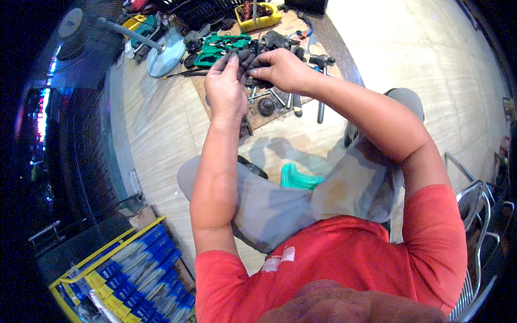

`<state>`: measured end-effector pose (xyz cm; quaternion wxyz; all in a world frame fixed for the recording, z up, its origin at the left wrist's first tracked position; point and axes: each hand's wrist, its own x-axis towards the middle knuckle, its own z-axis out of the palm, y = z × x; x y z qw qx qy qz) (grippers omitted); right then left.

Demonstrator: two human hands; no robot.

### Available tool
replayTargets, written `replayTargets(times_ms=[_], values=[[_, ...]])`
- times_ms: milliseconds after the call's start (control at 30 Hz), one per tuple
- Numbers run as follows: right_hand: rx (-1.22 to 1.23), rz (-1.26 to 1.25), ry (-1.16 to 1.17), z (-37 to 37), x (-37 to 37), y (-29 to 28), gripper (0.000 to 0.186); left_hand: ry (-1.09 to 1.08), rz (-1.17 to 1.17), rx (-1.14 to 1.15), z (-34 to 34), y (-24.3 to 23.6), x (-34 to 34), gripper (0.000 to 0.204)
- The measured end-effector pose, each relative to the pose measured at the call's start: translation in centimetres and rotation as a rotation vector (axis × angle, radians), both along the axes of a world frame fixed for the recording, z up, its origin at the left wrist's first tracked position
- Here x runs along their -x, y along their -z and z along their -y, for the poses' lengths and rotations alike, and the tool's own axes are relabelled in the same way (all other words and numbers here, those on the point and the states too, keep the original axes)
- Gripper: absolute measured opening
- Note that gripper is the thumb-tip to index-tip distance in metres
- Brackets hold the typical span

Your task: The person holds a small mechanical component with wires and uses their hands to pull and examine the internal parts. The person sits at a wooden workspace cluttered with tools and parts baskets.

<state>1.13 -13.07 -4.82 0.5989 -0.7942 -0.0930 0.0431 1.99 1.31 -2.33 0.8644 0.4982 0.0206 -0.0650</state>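
Note:
My left hand (pixel 225 89) and my right hand (pixel 284 71) meet above a brown work board (pixel 279 110) on the floor. Fingers of both hands are pinched together around a small dark part, too blurred and covered to name. Just behind my left hand lies an open green tool case (pixel 207 58) with dark tools in it. A dark toothed gear (pixel 266 106) rests on the board below my hands, beside slim metal pieces (pixel 277 97). To the right are a hammer (pixel 321 110) and a tool with a black handle (pixel 297 106).
A yellow container (pixel 264 22) and a black crate (pixel 207 12) stand at the back. At far left is a fan on a pale blue base (pixel 167 60). A green stool (pixel 299 177) shows between my knees. Lower left is a yellow rack (pixel 110 252); a metal chair (pixel 476 215) is at right.

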Motion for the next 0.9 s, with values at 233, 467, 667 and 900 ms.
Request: replayTargets(times_ms=[233, 467, 667, 900], values=[[-0.136, -0.209, -0.065, -0.1, -0.4, -0.3, 0.019, -0.008, -0.075, 0.009, -0.8, 0.1, -0.3, 0.016], [-0.112, -0.256, -0.097, 0.0, 0.0, -1.8, 0.020, 0.002, -0.096, -0.020, -1.5, 0.5, -0.8, 0.015], [-0.129, -0.321, -0.184, -0.1, 0.4, -1.9, 0.020, 0.008, -0.100, 0.084, -2.1, 0.2, -1.3, 0.015], [-0.103, -0.284, -0.226, -0.1, 0.6, -1.6, 0.018, 0.018, -0.165, 0.125, -2.3, -0.5, -1.1, 0.018]])
